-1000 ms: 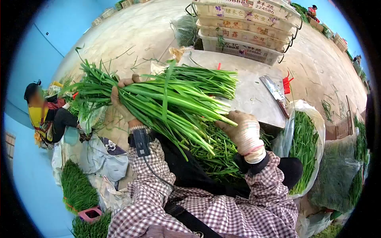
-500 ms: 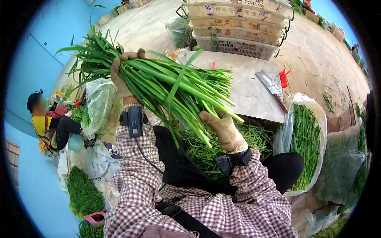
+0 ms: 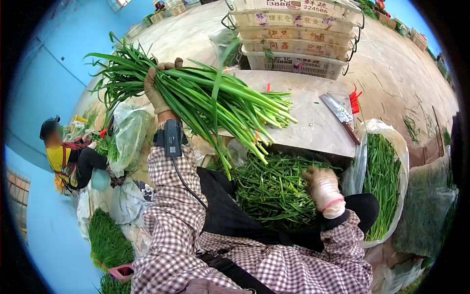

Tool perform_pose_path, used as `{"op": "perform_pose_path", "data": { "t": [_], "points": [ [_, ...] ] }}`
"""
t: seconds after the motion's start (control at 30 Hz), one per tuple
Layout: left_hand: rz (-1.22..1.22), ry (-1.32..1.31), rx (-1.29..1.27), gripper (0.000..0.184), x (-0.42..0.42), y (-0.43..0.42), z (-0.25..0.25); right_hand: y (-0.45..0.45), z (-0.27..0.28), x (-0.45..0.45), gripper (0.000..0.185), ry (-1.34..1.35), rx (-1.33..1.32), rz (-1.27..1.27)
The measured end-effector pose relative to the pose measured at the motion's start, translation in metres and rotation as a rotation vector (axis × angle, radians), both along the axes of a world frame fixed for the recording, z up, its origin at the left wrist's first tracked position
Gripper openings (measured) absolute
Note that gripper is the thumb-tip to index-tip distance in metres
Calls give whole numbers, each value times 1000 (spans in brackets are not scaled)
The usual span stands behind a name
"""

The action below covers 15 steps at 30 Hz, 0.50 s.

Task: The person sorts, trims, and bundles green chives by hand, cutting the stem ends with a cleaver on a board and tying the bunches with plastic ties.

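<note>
My left hand (image 3: 159, 88), in a glove, is closed around a thick bunch of garlic chives (image 3: 205, 100); the leaf tips point to the upper left and the pale stalk ends to the lower right. My right hand (image 3: 320, 186), gloved too, is over the right side of a heap of loose green trimmings (image 3: 274, 188). Motion smears its fingers, so what they hold, if anything, is unclear. Behind the held bunch, more stalks (image 3: 281, 98) lie on a pale board (image 3: 313, 115). A knife (image 3: 340, 112) with a brown handle rests on the board's right part.
Several stacked white crates (image 3: 296, 63) stand behind the board. Red ties (image 3: 355, 99) lie at its right edge. A plastic bag of chives (image 3: 382, 181) stands at right. On the left, a person (image 3: 73, 157) sits beside a clear bag (image 3: 129, 132); bundled greens (image 3: 110, 237) lie nearer.
My right hand has left the stalk ends and moved right and down to the trimmings heap. My left hand still holds the bunch, shifted slightly right.
</note>
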<state>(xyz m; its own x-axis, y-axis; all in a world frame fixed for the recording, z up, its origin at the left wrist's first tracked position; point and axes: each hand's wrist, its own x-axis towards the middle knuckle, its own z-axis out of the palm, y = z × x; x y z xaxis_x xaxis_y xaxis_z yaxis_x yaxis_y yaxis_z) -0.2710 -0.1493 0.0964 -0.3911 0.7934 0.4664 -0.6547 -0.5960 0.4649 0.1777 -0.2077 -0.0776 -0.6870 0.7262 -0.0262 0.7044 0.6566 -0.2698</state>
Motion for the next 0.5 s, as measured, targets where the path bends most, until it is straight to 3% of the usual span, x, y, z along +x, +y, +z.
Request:
{"op": "perform_pose_path", "data": {
  "t": [0.03,0.07,0.1,0.23,0.27,0.37,0.4,0.47,0.5],
  "points": [
    [13,3,2,24,3,1,1,-4,36,-7,19,318,139,-75],
    [28,4,2,24,6,2,0,-9,56,-19,20,716,-173,-209],
    [38,8,-2,24,9,3,1,-10,84,-30,20,806,-32,-129],
    [-71,123,56,26,15,8,-7,1,123,-80,17,735,77,-207],
    [-90,82,64,26,24,7,-5,8,127,-91,21,516,46,-295],
    [-123,74,96,24,38,4,-5,29,103,-110,27,691,-183,-327],
    [-41,55,39,21,51,-1,0,33,92,-116,26,861,-360,-330],
    [-135,22,44,22,50,1,-5,37,78,-125,25,1195,-724,-330],
    [-183,7,46,23,51,2,-7,38,79,-125,23,1192,-755,-357]
  ]
}}
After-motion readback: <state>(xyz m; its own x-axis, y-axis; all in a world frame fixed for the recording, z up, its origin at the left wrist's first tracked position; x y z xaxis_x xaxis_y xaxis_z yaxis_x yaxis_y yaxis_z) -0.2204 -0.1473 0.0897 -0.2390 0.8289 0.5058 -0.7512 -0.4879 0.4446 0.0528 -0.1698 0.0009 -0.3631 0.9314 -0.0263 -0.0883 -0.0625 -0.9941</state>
